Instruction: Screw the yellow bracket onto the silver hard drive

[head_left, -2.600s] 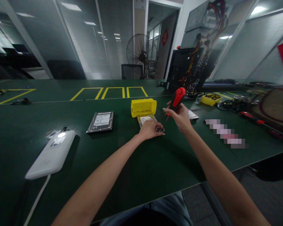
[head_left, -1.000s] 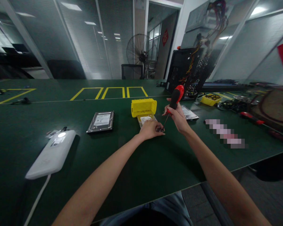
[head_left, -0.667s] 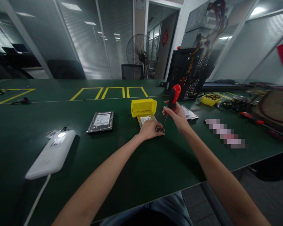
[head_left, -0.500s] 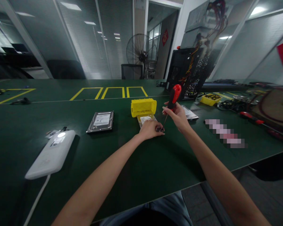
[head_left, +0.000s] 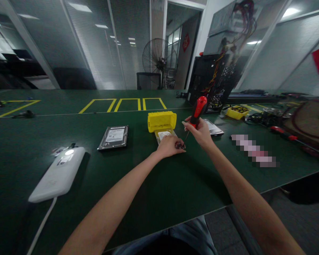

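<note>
My left hand (head_left: 169,146) is closed over the near end of a hard drive (head_left: 164,134), covering most of it. A small dark part (head_left: 180,145) shows by its curled fingertips; I cannot make out what it is. In my right hand (head_left: 200,131) is a red and black screwdriver (head_left: 199,109), handle up and leaning right. Its shaft points down to the left hand's fingertips, and its tip is hidden there. A yellow bin (head_left: 162,121) lies on its side just behind the drive, its open side toward me.
A second hard drive (head_left: 114,137) lies to the left, and another hard drive (head_left: 214,128) beyond my right hand. A white power bank (head_left: 60,175) with a cable is at the left front. A computer case (head_left: 206,81), a yellow basket (head_left: 237,112) and cables stand at the right.
The screwdriver's handle has shifted slightly right and down, tilting a little more, with my right hand still around it. My left hand stays in place.
</note>
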Available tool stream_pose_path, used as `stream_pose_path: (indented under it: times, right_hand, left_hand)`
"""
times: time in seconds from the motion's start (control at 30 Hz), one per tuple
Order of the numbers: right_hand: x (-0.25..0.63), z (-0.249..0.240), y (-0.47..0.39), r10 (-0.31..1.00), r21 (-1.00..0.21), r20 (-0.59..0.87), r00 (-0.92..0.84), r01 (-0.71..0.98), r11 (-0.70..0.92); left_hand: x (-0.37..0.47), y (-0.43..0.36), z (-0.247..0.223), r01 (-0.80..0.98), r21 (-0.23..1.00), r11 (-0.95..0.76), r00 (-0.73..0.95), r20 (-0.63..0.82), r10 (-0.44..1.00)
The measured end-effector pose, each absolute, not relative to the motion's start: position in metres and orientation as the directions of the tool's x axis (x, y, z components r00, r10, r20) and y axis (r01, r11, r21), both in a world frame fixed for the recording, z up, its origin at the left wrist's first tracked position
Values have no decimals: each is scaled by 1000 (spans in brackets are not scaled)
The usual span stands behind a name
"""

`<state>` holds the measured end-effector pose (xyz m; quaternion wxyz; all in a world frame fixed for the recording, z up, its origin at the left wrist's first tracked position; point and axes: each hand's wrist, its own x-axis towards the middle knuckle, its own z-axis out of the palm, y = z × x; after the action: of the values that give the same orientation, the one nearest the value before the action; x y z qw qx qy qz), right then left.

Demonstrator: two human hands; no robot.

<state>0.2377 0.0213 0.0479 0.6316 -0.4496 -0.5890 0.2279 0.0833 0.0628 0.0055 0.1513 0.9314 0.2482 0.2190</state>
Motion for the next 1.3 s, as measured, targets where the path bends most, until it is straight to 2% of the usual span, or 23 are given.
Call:
stream_pose_path:
  times: [0.27,0.43,0.53,0.73,1.03,1.13,1.3]
  right_hand:
    - [235,50,18,774,-801,575,265,377,466]
    - [234,50,17,750,-790,590,298,403,462]
    - [231,52,15,743,-793,596,306,370,484]
    - [228,53,12,763,-821,569,308,160,548]
    - [236,48,20,785,-826,546,292,32,563]
    - [237,49,19,795,-833,537,281,29,553]
    - [236,54,17,784,-829,555,277,115,547]
  left_hand:
    - [84,63,6,403,394,-826,775,333,537]
    - [84,64,5,401,389,-829,781,329,532]
    - [83,64,5,398,389,-831,780,333,530]
    - [82,63,6,385,418,-823,782,325,531]
    - [84,63,6,395,400,-827,777,335,533]
    - [84,62,6,402,397,-825,778,328,537]
    - [83,62,8,415,393,-820,779,311,544]
